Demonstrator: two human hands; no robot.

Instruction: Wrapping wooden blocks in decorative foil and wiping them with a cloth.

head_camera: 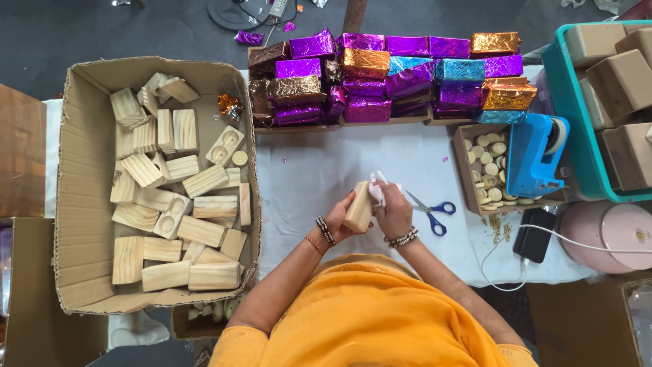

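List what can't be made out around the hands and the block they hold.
- Head view: the left hand covers the near face of the wooden block, so any recesses there are hidden.
- Head view: the white piece in the right hand is crumpled and too small to identify.
- Head view: the scissors tips are hidden behind the right hand.

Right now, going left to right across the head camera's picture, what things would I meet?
Cardboard box of wooden blocks → wooden block in the left hand → scissors → blue tape dispenser → teal crate
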